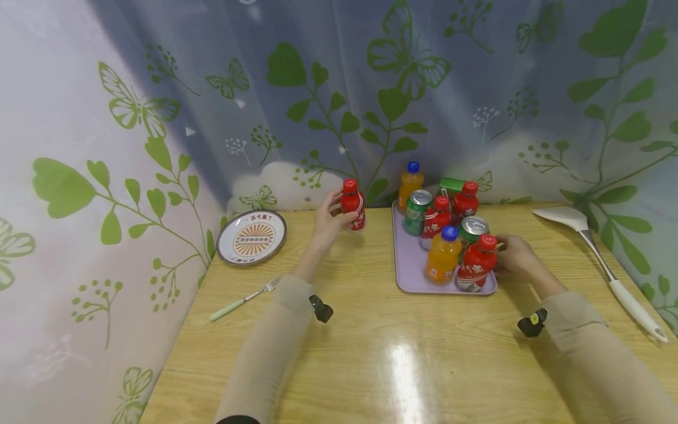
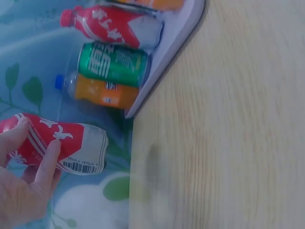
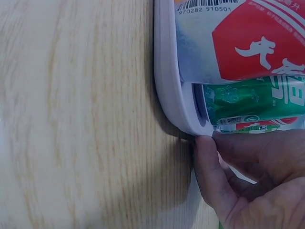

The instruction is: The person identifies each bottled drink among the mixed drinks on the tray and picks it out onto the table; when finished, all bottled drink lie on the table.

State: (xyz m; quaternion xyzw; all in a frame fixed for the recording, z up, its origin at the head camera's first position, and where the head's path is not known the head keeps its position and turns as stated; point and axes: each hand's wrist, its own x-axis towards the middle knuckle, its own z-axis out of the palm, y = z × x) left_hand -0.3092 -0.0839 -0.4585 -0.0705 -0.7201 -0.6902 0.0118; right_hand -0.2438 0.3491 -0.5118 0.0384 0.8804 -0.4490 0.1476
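My left hand (image 1: 326, 222) grips a red bottle (image 1: 354, 207) with a red cap, upright, left of the lilac tray (image 1: 410, 277). In the left wrist view the bottle's pale base and barcode show past my fingers, with the base clear of the table. At the tray's right side, the thumb and fingers of my right hand (image 3: 259, 174) pinch its rim at a corner. On the tray stand several drinks: red bottles (image 1: 478, 262), orange-drink bottles (image 1: 444, 259) with blue caps, and green cans (image 1: 418, 213). A green box (image 1: 452, 185) shows partly behind them.
A white plate (image 1: 229, 250) with a dark rim and sunburst print lies at the back left. In front of it is a fork (image 1: 245, 300) with a pale green handle. A white spatula-like utensil (image 1: 598, 253) lies at the right edge. A patterned curtain (image 1: 339, 88) hangs behind the table.
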